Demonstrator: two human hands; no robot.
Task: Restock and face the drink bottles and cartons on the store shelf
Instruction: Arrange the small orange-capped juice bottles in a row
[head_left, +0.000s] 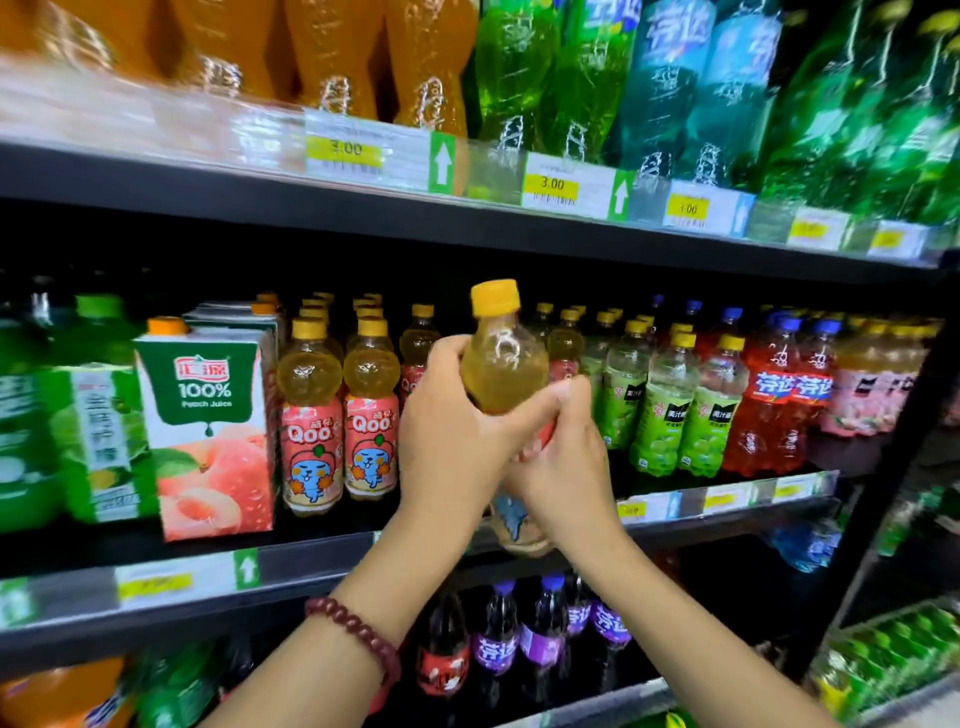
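Restocking under way: the left hand (447, 426) and right hand (563, 462) both grip a yellow-capped Qoo bottle (501, 364) held upright before the middle shelf (311, 558), its gap beside two faced Qoo bottles (340, 415) apparently yet unfilled.

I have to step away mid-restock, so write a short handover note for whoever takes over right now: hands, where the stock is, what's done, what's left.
Left hand and right hand both grip one yellow-capped Qoo bottle, held upright in front of the middle shelf.
Done: two Qoo bottles stand faced at the shelf front beside the peach juice carton; green-label bottles stand to the right.
Left: set the held bottle in the gap between them, probably label forward. Whether more stock waits is not visible.
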